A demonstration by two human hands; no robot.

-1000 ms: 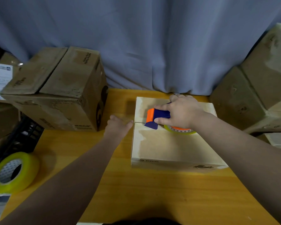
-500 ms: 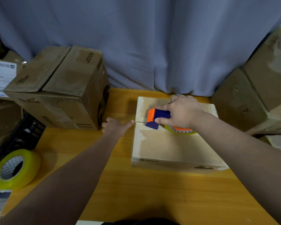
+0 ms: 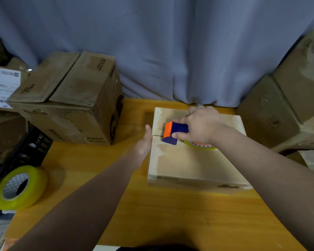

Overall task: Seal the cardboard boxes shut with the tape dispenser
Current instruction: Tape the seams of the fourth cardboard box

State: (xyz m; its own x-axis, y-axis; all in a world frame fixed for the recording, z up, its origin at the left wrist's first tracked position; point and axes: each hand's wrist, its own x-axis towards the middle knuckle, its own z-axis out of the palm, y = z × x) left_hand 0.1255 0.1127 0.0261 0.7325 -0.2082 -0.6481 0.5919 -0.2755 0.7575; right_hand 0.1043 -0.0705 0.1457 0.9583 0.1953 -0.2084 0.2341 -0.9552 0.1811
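Presently a pale box (image 3: 192,165) is seen lying on the desk (image 3: 152,214), flaps closed, with its seam (image 3: 157,135) running left to right. Its left side is steadied by the left hand (image 3: 143,144), whose fingers are straight, flat against the cardboard and holding nothing. The dispenser (image 3: 174,132) is gripped by the right hand (image 3: 203,127), fingers curled round it, and its nose is set on the seam near the left edge. Taping of this seam is judged to be in hand. A steady, pressed draw along the seam would be called for next. The yellow wooden desk is backed by a grey-blue curtain (image 3: 170,51). Brown cartons (image 3: 71,98) are stacked at both sides, and a spare yellow roll (image 3: 20,187) lies near the left edge.
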